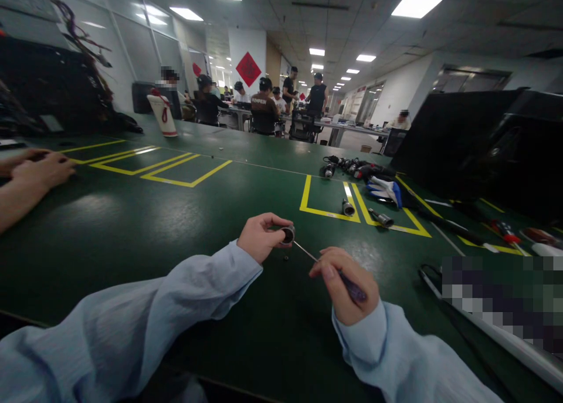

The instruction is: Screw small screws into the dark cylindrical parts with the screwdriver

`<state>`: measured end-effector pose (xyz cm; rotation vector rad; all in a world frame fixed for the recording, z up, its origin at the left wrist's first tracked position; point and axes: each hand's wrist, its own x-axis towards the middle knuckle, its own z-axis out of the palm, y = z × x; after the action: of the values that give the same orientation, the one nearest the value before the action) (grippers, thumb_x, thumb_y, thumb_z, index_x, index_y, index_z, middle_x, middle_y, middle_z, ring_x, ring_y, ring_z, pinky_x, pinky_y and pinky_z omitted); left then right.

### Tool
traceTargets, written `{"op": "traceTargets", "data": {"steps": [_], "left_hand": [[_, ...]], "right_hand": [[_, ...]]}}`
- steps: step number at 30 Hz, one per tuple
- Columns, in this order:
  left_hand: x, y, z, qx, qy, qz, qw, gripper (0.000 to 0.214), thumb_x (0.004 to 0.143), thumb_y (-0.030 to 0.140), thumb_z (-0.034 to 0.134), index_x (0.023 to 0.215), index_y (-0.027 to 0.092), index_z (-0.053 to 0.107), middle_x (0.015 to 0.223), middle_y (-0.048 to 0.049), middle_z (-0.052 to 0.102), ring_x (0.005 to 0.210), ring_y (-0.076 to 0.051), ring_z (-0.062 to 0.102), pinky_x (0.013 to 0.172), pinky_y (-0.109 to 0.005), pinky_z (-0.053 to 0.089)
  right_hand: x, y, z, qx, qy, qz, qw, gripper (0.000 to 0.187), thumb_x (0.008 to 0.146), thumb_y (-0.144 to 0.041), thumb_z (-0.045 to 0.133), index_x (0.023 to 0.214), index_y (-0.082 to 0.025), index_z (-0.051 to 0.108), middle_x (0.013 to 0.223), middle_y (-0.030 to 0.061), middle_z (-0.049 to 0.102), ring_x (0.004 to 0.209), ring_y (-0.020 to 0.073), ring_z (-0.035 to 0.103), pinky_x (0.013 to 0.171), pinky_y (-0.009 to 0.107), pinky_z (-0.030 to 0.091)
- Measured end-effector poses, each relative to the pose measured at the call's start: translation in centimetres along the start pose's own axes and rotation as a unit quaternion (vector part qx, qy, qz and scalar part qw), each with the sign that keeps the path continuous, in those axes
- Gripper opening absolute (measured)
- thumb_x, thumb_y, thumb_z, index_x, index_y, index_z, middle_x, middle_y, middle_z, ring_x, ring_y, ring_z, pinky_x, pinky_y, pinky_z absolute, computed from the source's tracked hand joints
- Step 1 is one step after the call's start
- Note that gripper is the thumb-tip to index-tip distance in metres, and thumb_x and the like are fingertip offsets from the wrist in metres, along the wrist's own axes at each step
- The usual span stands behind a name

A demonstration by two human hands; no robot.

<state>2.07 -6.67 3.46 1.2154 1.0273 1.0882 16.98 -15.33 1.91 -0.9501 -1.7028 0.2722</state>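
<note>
My left hand pinches a round metal connector shell, its open end turned toward my right hand. In my right hand is a screwdriver with a thin shaft and a dark purple handle. The tip of the shaft reaches the connector's opening; whether it touches anything inside is too small to tell. Just below the connector, a tiny dark part lies on the green table.
Metal connectors lie at the yellow tape outlines, with cabled connectors behind. Blue-white gloves and a red-handled screwdriver lie right. A white cup stands back left; another person's hands rest left.
</note>
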Motion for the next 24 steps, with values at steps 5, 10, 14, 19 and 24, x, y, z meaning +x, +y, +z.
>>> {"op": "traceTargets", "data": {"steps": [5, 10, 14, 19, 24], "left_hand": [[1.0, -0.3, -0.7, -0.028, 0.037, -0.003, 0.999, 0.017, 0.057, 0.001, 0.062, 0.072, 0.008, 0.059, 0.069, -0.0036, 0.063, 0.065, -0.015, 0.063, 0.058, -0.028, 0.057], [1.2, -0.3, -0.7, -0.053, 0.038, -0.026, 0.998, 0.017, 0.058, -0.002, 0.060, 0.072, 0.009, 0.057, 0.070, -0.0044, 0.063, 0.068, -0.017, 0.063, 0.058, -0.029, 0.057], [1.0, -0.2, -0.5, -0.051, 0.029, -0.037, 0.998, 0.016, 0.058, -0.002, 0.060, 0.070, 0.009, 0.057, 0.069, -0.0045, 0.063, 0.067, -0.017, 0.063, 0.060, -0.030, 0.057], [1.0, -0.3, -0.5, -0.053, 0.028, -0.032, 0.998, 0.017, 0.058, -0.002, 0.062, 0.070, 0.009, 0.057, 0.068, -0.0042, 0.063, 0.065, -0.017, 0.063, 0.063, -0.034, 0.057], [0.9, -0.2, -0.4, -0.050, 0.023, -0.042, 0.998, 0.019, 0.058, -0.004, 0.061, 0.071, 0.009, 0.057, 0.071, -0.0052, 0.063, 0.065, -0.017, 0.063, 0.064, -0.034, 0.057]], "right_hand": [[0.6, 2.4, 0.9, 0.233, 0.021, 0.296, 0.926, 0.028, 0.077, -0.036, 0.050, 0.057, -0.017, 0.056, 0.046, 0.0000, 0.059, 0.046, 0.0129, 0.055, 0.054, 0.027, 0.044], [0.7, 4.0, 1.8, 0.284, 0.019, 0.341, 0.896, 0.030, 0.069, -0.042, 0.058, 0.054, -0.015, 0.056, 0.042, -0.0008, 0.058, 0.041, 0.0113, 0.054, 0.048, 0.024, 0.042], [0.7, 3.7, 1.8, 0.250, 0.012, 0.342, 0.906, 0.031, 0.069, -0.043, 0.058, 0.054, -0.016, 0.055, 0.042, -0.0011, 0.057, 0.041, 0.0106, 0.053, 0.047, 0.023, 0.044], [0.8, 3.2, 1.6, 0.178, -0.005, 0.331, 0.927, 0.030, 0.071, -0.040, 0.054, 0.051, -0.017, 0.054, 0.041, -0.0004, 0.056, 0.041, 0.0104, 0.053, 0.044, 0.022, 0.043], [1.7, 1.8, 0.4, 0.085, -0.063, 0.356, 0.928, 0.029, 0.068, -0.028, 0.046, 0.041, -0.019, 0.048, 0.030, -0.0044, 0.045, 0.030, 0.0082, 0.044, 0.034, 0.019, 0.033]]}}
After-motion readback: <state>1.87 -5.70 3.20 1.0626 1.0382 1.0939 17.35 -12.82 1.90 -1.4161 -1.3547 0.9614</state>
